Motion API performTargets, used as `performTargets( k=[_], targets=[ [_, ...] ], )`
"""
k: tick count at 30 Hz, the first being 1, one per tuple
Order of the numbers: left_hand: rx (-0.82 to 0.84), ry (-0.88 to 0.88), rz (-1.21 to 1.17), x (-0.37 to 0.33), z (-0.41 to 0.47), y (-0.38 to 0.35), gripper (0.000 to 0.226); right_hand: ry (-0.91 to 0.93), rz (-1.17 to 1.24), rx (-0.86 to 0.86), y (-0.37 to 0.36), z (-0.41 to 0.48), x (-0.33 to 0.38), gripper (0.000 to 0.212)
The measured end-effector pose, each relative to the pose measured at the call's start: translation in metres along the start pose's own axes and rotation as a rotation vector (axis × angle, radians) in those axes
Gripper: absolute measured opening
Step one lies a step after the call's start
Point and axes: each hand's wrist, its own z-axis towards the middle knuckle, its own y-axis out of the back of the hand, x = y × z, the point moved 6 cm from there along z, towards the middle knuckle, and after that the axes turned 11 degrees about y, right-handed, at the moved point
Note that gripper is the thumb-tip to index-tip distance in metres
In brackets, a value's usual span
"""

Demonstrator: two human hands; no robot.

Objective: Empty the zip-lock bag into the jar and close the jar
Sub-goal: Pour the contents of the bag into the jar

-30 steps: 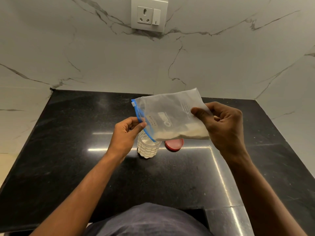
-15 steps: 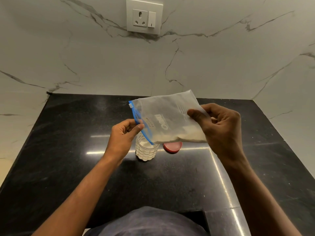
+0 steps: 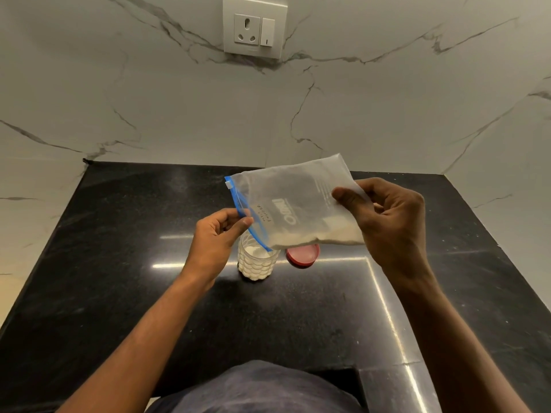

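Black stone counter; white marble wall; socket with switch on wall.

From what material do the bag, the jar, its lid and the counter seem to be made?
Zip-lock bag: thin frosted plastic film, since it creases and lets shapes show through; blue zip strip.
Jar: clear, with a bumpy moulded wall; plastic or glass, I cannot tell which.
Lid: red, matte, probably plastic.
Counter: black speckled polished stone, perhaps granite; it mirrors the light.
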Motion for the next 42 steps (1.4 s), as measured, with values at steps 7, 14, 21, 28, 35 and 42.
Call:
performTargets(
  k=[7,14,21,28,35,42],
  targets=[
    [-0.009,0.003,0.000,0.000,-0.001,0.002,0.018,0.004,0.025,0.014,-0.002,0.000,-0.001,0.005],
    [-0.011,0.028,-0.042,0.004,0.000,0.002,0.018,0.009,0.047,0.015,-0.006,0.001,0.003,0.003],
    [-0.006,0.033,-0.070,0.001,-0.001,0.001,0.018,0.011,0.100,-0.003,-0.007,0.010,0.006,0.004],
    [-0.008,0.036,-0.077,0.000,-0.001,0.000,0.016,0.022,0.116,-0.027,-0.007,0.010,0.006,0.007],
    [-0.018,0.040,-0.070,-0.002,-0.003,0.001,0.017,0.022,0.128,-0.013,-0.008,0.012,0.006,0.004],
    [-0.017,0.044,-0.086,-0.002,-0.006,-0.001,0.016,0.000,0.136,0.021,-0.008,0.018,0.005,0.005]
  ],
)
